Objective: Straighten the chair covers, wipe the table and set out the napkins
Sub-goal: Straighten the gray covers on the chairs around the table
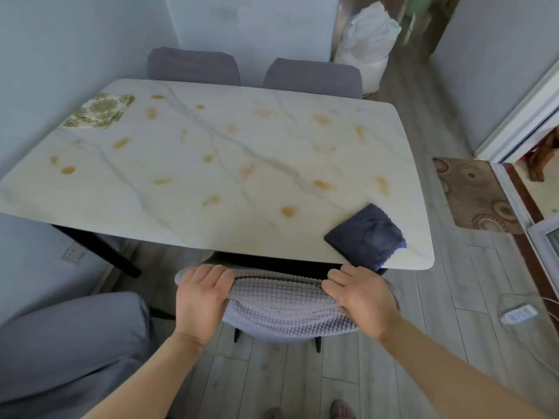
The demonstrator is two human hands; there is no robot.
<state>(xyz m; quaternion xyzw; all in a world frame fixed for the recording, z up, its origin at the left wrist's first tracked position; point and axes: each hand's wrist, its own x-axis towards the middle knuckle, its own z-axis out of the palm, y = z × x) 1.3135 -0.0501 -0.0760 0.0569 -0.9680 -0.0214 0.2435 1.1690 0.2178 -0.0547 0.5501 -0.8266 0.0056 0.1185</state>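
Note:
A grey waffle-textured chair cover [281, 309] sits over the backrest of the chair right below me, pushed under the marble table [211, 152]. My left hand [201, 296] grips the cover's top left corner. My right hand [360, 297] grips its top right corner. The tabletop carries several brown stains. A folded dark blue cloth [366, 237] lies at the table's near right corner. A small stack of green-patterned napkins [98, 110] lies at the far left corner.
Two grey-covered chairs [193, 66] [313, 77] stand at the table's far side. Another grey-covered chair [69, 343] is at my near left. A white bag [367, 46] stands by the far wall. A patterned mat [475, 195] and a power strip [518, 314] lie on the floor at right.

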